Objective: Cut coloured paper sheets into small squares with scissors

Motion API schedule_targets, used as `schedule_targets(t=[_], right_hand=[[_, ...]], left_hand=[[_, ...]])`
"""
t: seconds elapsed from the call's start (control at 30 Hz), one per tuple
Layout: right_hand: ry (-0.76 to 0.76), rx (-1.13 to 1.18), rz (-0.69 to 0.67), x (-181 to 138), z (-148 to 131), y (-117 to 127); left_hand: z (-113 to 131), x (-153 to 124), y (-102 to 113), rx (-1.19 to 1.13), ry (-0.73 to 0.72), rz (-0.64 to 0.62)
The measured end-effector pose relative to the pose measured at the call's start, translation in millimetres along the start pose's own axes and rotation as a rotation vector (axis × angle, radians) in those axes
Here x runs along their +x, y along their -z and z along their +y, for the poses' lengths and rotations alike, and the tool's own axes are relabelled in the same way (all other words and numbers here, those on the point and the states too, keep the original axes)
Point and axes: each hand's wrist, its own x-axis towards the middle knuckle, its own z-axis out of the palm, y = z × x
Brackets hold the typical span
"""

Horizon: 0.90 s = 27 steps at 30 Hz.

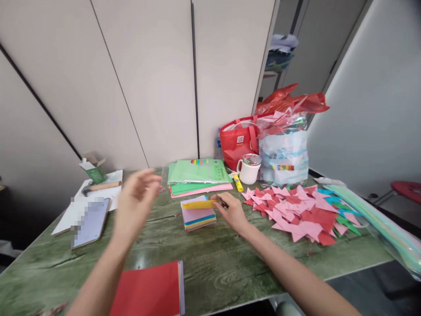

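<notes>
My right hand (230, 208) pinches the right end of a narrow yellow paper piece (199, 205), which looks folded. A small dark object shows between the fingers of that hand; I cannot make out its kind. Just under the yellow paper lies a stack of coloured paper (190, 215), lilac on top with blue and yellow edges below. My left hand (138, 191) is raised over the table to the left of the stack, slightly blurred, its fingers apart and holding nothing. Near my left forearm a pile of larger sheets, red paper (153, 287) on top, lies at the front edge.
Cut pink and red paper stars (296, 210) cover the right side. Behind stand a white mug (249, 170), a yellow glue stick (237, 183), green paper packs (199, 172), a red bag (238, 145) and a plastic bag (284, 153). A hammer (103, 186) and phone (94, 224) lie left.
</notes>
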Motion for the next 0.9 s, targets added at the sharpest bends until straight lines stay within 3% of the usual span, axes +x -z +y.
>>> schedule_targets(t=[0.1, 0.2, 0.3, 0.43, 0.57, 0.67, 0.8, 0.9], right_hand=[[-0.099, 0.105, 0.161, 7.3, -1.3, 7.0], [-0.405, 0.661, 0.276, 12.3, -1.0, 8.9], [-0.569, 0.926, 0.231, 13.0, 0.5, 4.8], [-0.629, 0.973, 0.234, 10.1, 2.6, -0.4], [-0.467, 0.806, 0.199, 4.7, 1.3, 0.1], [-0.236, 0.582, 0.133, -1.1, -3.7, 1.4], [0.157, 0.275, 0.183, -10.2, -8.1, -0.6], [0.355, 0.12, 0.216, -16.6, -5.9, -3.5]], left_hand=[[-24.2, -3.7, -45.5, -0.151, 0.137, -0.078], [-39.5, -15.7, -78.5, -0.375, 0.226, -0.007], [-42.3, -28.4, -90.6, -0.624, 0.315, -0.013], [-46.6, -37.1, -94.4, -0.677, 0.399, 0.025], [-59.2, -37.8, -97.8, -0.715, 0.424, 0.015], [-64.3, -36.9, -95.9, -0.702, 0.509, 0.052], [-59.5, -35.2, -88.0, -0.727, 0.59, 0.133], [-56.6, -34.0, -84.6, -0.788, 0.62, 0.053]])
